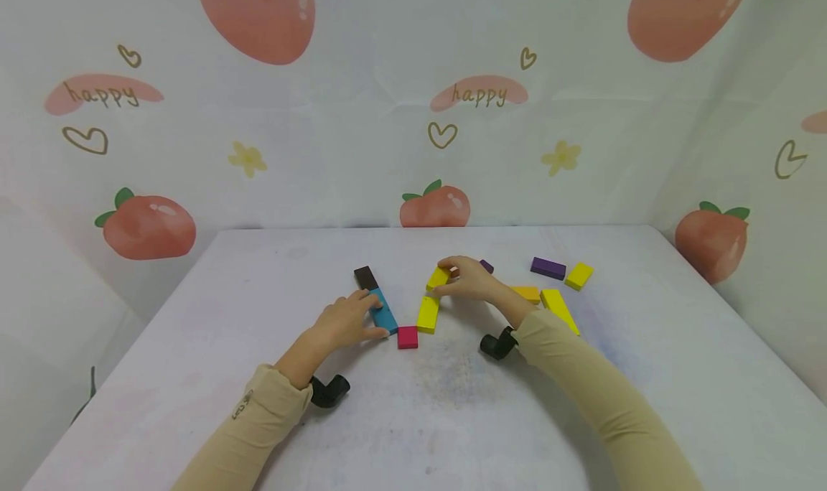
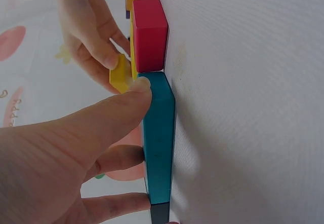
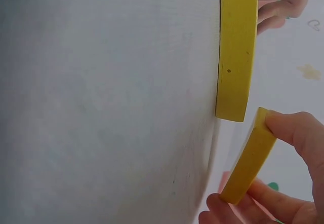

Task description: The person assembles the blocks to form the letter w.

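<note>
My right hand (image 1: 474,279) pinches a yellow block (image 3: 249,159) between thumb and fingertips, tilted in the right wrist view. Nearer me, another yellow block (image 1: 428,314) lies on the table, its near end close to a small red block (image 1: 408,337). My left hand (image 1: 345,320) rests at a long blue block (image 1: 385,313); in the left wrist view its thumb (image 2: 121,105) touches the end beside the red block, with the other fingers spread along the blue side. A dark block (image 1: 365,278) adjoins the blue one's far end. Together the lying blocks form an angled, V-like line.
Right of my right hand lie an orange block (image 1: 525,294), a long yellow block (image 1: 559,311), a purple block (image 1: 548,268) and a short yellow block (image 1: 579,276). Another purple block (image 1: 487,266) is partly hidden behind that hand. A printed cloth (image 1: 362,153) hangs behind the table.
</note>
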The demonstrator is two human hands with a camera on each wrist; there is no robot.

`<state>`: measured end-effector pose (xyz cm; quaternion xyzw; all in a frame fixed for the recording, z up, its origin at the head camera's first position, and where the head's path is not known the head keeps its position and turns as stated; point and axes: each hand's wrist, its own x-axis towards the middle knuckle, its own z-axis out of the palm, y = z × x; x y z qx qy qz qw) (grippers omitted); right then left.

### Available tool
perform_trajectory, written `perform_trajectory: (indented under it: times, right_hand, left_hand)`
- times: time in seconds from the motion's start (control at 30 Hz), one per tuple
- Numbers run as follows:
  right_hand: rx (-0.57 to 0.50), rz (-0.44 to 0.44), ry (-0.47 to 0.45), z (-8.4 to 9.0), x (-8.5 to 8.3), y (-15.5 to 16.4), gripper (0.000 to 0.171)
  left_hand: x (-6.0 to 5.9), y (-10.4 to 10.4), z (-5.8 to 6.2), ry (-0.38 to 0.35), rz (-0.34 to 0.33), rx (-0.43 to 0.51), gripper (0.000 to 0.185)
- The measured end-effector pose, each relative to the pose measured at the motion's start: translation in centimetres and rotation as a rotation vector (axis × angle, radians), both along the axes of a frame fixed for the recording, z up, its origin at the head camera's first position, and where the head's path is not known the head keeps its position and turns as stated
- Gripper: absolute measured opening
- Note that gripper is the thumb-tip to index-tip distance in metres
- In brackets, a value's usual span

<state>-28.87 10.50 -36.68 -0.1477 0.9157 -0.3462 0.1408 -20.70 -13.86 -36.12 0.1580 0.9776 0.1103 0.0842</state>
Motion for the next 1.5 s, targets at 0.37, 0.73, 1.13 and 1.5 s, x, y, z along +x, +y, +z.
perform_trajectory:
  times: [0.37,0.73,1.13,1.5]
  right_hand:
    - [0.016,0.027,0.001,-0.23,-0.36,-0.25,0.061]
    - [0.041,0.053,0.023,-0.36,-0.47,-0.38,0.059]
    - [0.071,0.072,0.025,-0.33,-0.52,-0.37,0.057]
    - [0.077,0.066,0.004,-0.36,-0.43,-0.51,0.057]
  left_hand:
    - [-0.06,0.04,-0.1,0.008,-0.001,0.0,0.049]
    - [-0.11,0.05,-0.14,0.016,-0.001,0.0,0.05]
    - [-0.01,0.08,0.06,0.008,0.002,0.0,0.05]
    - [0.03,0.12,0.08,0.001,0.009,-0.006,0.051]
